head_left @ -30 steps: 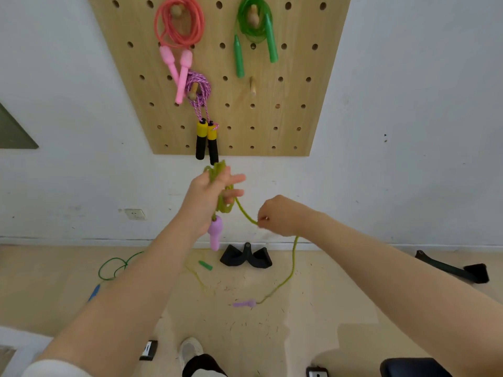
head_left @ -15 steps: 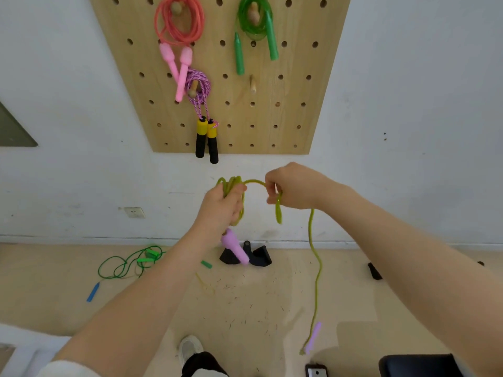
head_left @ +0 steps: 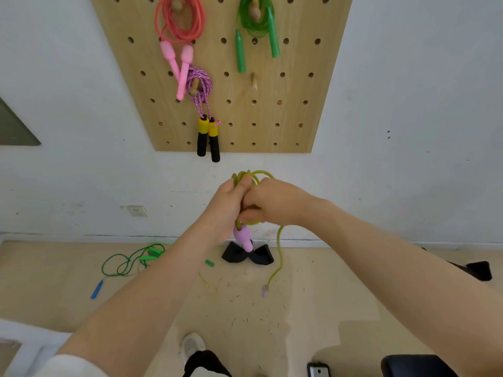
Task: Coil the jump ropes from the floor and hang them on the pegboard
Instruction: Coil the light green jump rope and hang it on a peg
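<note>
Fingers of the left hand (head_left: 227, 205) curl round the olive rope (head_left: 253, 176) coils; the right hand (head_left: 268, 204) pinches in another loop — keeping them bundled below the pegboard (head_left: 272, 115), tail dangling.

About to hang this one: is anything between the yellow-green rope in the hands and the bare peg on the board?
Nothing visible. The yellow-green rope is held in both hands below the pegboard; the bare peg has open board around it, and the green rope hangs above it.
</note>
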`<state>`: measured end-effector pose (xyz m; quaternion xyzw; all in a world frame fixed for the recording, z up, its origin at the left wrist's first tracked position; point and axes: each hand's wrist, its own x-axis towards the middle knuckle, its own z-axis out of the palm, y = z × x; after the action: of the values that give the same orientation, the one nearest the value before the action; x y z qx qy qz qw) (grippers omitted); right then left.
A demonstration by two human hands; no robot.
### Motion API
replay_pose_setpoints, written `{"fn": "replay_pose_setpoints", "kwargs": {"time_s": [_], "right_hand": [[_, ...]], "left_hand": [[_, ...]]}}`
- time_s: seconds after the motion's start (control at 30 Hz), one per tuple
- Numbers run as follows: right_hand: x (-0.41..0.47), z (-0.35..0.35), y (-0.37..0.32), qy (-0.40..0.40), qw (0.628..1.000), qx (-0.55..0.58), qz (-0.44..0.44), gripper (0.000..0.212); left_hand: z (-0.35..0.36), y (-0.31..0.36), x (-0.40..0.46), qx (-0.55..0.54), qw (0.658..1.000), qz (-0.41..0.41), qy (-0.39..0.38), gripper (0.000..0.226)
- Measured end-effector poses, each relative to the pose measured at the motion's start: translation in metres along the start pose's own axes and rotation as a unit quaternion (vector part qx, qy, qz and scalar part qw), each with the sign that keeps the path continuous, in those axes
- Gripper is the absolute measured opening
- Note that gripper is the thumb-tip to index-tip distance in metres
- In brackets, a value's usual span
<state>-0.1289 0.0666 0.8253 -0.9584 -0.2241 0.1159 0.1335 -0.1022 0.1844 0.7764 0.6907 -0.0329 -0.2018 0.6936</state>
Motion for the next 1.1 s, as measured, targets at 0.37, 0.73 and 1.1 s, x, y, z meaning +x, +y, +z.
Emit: {"fn": "replay_pose_setpoints", "kwargs": {"time_s": [0.37,0.73,1.1], "right_hand": [[-0.006,-0.026,0.023,0.154,0.986,0.055,0.032,0.064],[-0.003,0.001,0.034,0.129,0.937,0.323,0.014,0.02],[0.002,0.008,0.034,0.129,0.81,0.573,-0.008,0.029]], "left_hand": [[-0.008,0.023,-0.006,-0.01,0.994,-0.025,-0.103,0.037],[-0.015,0.021,-0.011,-0.166,0.967,-0.055,-0.185,0.039],[-0.009,0.03,-0.02,-0.322,0.921,0.006,-0.221,0.043]]}}
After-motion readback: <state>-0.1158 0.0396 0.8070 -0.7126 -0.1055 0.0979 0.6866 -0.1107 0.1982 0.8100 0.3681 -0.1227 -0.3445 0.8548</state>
